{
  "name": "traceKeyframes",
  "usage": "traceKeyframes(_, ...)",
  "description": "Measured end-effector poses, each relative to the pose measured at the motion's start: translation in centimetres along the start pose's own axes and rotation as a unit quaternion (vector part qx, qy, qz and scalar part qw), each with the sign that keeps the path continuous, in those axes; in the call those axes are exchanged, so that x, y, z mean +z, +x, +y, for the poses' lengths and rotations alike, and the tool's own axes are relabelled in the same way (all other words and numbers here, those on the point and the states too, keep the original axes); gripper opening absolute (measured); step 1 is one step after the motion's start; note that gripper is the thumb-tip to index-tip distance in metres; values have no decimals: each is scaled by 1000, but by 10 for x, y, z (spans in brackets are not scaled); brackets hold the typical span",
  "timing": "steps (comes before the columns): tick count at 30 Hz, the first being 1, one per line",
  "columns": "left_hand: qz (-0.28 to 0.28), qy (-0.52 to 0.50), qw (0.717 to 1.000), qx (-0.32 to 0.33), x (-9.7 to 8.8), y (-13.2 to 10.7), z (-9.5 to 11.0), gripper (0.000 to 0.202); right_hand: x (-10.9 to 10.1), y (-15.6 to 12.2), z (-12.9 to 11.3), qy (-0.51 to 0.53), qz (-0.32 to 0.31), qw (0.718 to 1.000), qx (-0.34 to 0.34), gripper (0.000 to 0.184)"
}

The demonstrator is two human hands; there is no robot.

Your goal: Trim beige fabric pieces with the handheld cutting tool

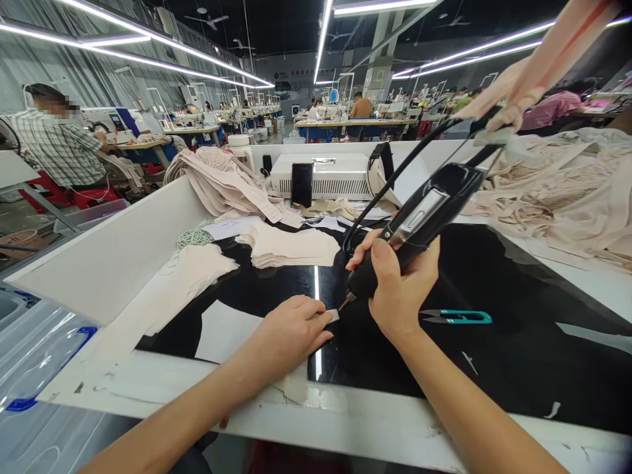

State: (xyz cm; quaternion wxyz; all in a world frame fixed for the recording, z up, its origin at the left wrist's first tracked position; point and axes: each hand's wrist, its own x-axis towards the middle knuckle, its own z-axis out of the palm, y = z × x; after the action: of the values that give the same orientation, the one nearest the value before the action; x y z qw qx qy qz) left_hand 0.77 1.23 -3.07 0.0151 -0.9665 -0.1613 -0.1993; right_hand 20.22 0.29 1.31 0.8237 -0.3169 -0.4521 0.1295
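My right hand (397, 289) grips a black corded hand tool (419, 220), its metal tip pointing down onto a small pale label piece (334, 315). My left hand (291, 332) lies flat on the glossy black tabletop (494, 355), fingertips pinning that small piece right by the tool's tip. The tool's black cable loops up and back toward the white machine (328, 174). Teal thread snips (457, 317) lie just right of my right hand.
Stacks of beige fabric pieces (291, 247) lie behind my hands, with more beige cloth (563, 191) heaped at right. A black phone (301, 185) leans on the white machine. White side walls (113, 250) box the table. A person in a checked shirt (59, 148) sits far left.
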Motion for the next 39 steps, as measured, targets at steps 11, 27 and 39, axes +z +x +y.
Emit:
traceKeyframes(11, 10, -17, 1000, -19, 3, -2, 2, 22, 2, -1, 0, 2, -4, 1000, 1, 41)
traceKeyframes(27, 8, -30, 999, -23, 5, -2, 2, 22, -1, -8, -10, -4, 3, 1000, 10, 43)
traceKeyframes(39, -14, -38, 999, -23, -5, -7, 0, 18, -2, -10, -12, -27, 0, 1000, 8, 41)
